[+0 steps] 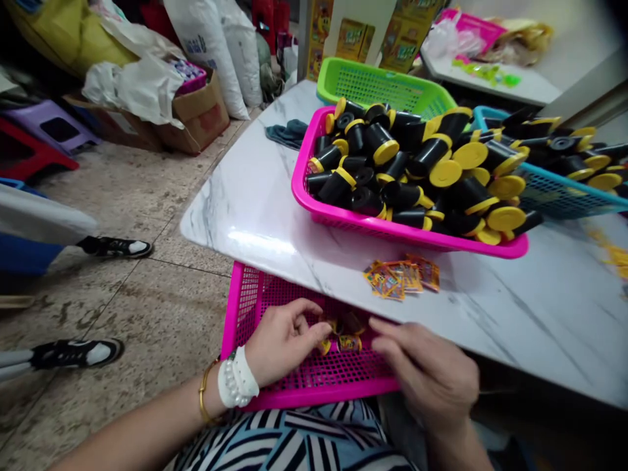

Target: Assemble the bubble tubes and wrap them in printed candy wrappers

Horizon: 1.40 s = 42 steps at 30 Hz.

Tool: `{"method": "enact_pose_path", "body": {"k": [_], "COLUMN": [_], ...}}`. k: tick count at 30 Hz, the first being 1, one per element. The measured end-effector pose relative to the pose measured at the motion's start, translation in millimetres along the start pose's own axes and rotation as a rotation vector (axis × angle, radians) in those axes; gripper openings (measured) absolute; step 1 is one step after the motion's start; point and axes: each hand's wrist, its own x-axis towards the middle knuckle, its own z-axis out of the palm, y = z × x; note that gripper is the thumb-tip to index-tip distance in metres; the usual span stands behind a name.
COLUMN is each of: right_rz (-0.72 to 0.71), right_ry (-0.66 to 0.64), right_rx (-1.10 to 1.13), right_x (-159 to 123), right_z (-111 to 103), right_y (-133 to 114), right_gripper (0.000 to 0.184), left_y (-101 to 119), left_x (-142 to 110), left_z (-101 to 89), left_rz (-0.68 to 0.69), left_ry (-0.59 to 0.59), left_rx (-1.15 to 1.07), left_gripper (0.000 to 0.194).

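Observation:
My left hand [285, 341], with a white bracelet and a gold bangle at the wrist, reaches into a pink mesh basket [338, 394] by my lap. Its fingers are curved and apart, the thumb tip beside small canisters with colourful printed wraps [349, 343] on the basket floor. My right hand [432, 373] hovers over the basket's right side, slightly blurred. Its index finger and thumb point towards the canisters, with no object visible between them; the other fingers are folded out of sight. Several colourful printed packets [402, 276] lie on the marble-patterned table [265, 196] just beyond.
A pink basket [417, 243] heaped with black canisters with yellow lids stands on the table. Behind it are a green basket [387, 82] and a dark cloth [287, 133]; a blue basket [564, 190] is at right. Another person's shoes [120, 247] show at left.

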Motion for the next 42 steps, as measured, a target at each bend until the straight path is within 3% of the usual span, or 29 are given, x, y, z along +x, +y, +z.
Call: {"method": "enact_pose_path", "body": {"k": [2, 4, 7, 12, 17, 19, 21, 24, 25, 27, 31, 36, 42], "right_rz": [-0.012, -0.005, -0.008, -0.083, -0.198, -0.107, 0.097, 0.352, 0.388, 0.420, 0.448, 0.446, 0.378], "right_ry": [0.095, 0.113, 0.078, 0.205, 0.139, 0.139, 0.133, -0.058, -0.107, -0.089, 0.090, 0.138, 0.189], "right_rx": [-0.304, -0.526, -0.598, -0.526, -0.382, -0.277, -0.097, 0.204, 0.250, 0.241, 0.204, 0.215, 0.122], "right_x": [15, 27, 37, 32, 18, 16, 17, 20, 21, 23, 22, 17, 16], "right_z": [-4, -1, 7, 12, 17, 19, 17, 13, 13, 14, 24, 35, 39], "right_y": [12, 27, 40, 24, -4, -6, -6, -5, -6, -9, -18, -23, -22], "right_gripper": [0.032, 0.024, 0.016, 0.009, 0.039, 0.040, 0.036, 0.014, 0.015, 0.026, 0.030, 0.031, 0.027], "left_y": [6, 12, 19, 35, 37, 35, 35, 37, 38, 38, 34, 32, 34], "left_x": [-1, -1, -1, 12, 28, 30, 30, 26, 24, 19, 3, -9, -13], "left_z": [-1.1, 0.4, 5.0, 11.8, 13.8, 11.3, 8.1, 6.5, 7.2, 9.8, 15.4, 18.0, 16.0], "left_rz": [0.096, 0.125, 0.102, 0.039, 0.133, 0.195, 0.271, 0.359, 0.358, 0.326, 0.334, 0.412, 0.337], "left_ry": [0.071, 0.050, 0.020, -0.054, -0.057, -0.003, 0.052, 0.055, 0.052, 0.094, 0.206, 0.278, 0.388], "left_rx": [0.126, 0.127, 0.027, -0.255, -0.411, -0.351, -0.238, -0.078, -0.064, -0.115, -0.259, -0.124, -0.166], "left_gripper": [0.026, 0.023, 0.022, 0.029, 0.028, 0.022, 0.016, 0.015, 0.016, 0.019, 0.023, 0.018, 0.018]}}
